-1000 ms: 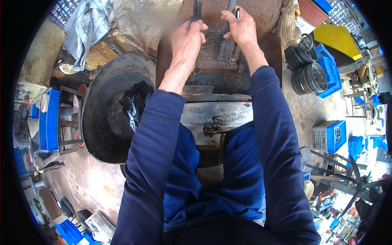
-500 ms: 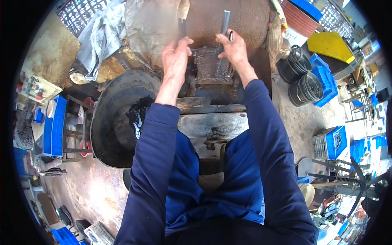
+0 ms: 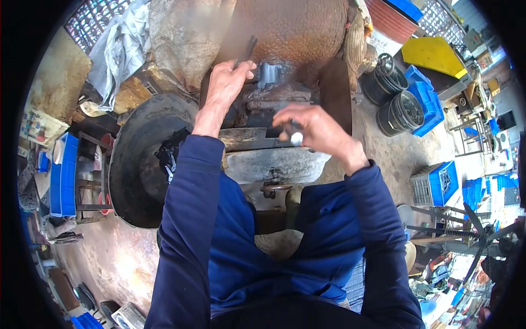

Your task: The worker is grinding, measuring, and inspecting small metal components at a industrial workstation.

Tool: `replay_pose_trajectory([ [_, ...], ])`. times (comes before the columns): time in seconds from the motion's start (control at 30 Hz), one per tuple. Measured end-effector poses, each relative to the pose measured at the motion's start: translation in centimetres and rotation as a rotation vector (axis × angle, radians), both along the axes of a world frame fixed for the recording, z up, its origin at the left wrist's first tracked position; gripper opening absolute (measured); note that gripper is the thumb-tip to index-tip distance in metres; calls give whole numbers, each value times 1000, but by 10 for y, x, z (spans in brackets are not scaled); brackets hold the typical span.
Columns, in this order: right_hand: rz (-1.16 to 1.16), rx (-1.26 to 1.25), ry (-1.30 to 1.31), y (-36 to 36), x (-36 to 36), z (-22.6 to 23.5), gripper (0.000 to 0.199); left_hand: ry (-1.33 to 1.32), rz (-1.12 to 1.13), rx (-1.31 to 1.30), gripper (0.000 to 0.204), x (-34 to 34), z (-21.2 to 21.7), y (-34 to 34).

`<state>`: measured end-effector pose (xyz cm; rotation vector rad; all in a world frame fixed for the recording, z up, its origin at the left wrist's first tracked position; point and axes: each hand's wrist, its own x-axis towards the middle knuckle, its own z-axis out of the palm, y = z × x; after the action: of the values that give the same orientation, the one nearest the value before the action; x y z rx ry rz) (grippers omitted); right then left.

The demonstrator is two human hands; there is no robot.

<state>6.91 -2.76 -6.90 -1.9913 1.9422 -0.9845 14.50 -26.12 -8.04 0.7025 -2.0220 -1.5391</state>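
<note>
My left hand (image 3: pixel 224 85) is closed around the lower end of a thin dark strip (image 3: pixel 251 47), which points up towards a large brown, pitted drum-like surface (image 3: pixel 290 33). Nearer to me, my right hand (image 3: pixel 323 129) is curled and slightly blurred. It grips a dark piece with a bright round end (image 3: pixel 296 138); the fingers hide most of it. Between and beyond the hands is a dark, crusted metal block (image 3: pixel 276 97), with a shiny grey metal piece (image 3: pixel 269 73) at its far side. Below the hands lies a pale-topped ledge (image 3: pixel 274 165).
A wide black tub (image 3: pixel 129 181) at my left holds several bright metal pieces (image 3: pixel 171 164). A rusty hand crank (image 3: pixel 276 189) sits between my knees. At the right stand black buckets (image 3: pixel 402 112), blue crates (image 3: pixel 430 112) and a fan (image 3: pixel 482 241).
My right hand has come down and towards me from the block, and the bar it held upright is now turned end-on. My left hand stays raised with the strip. The view has shifted slightly.
</note>
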Motion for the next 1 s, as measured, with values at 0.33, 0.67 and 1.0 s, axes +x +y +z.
replay_pose_trajectory([
  [0.33,23,251,10,26,26,-22,40,-581,-252,-323,36,4,-17,-6],
  [0.67,-541,214,-745,-15,-1,-8,24,-413,-332,-497,31,0,-52,-23],
  [1.0,-521,-233,-1198,-50,0,2,28,-21,-453,376,28,13,3,14],
])
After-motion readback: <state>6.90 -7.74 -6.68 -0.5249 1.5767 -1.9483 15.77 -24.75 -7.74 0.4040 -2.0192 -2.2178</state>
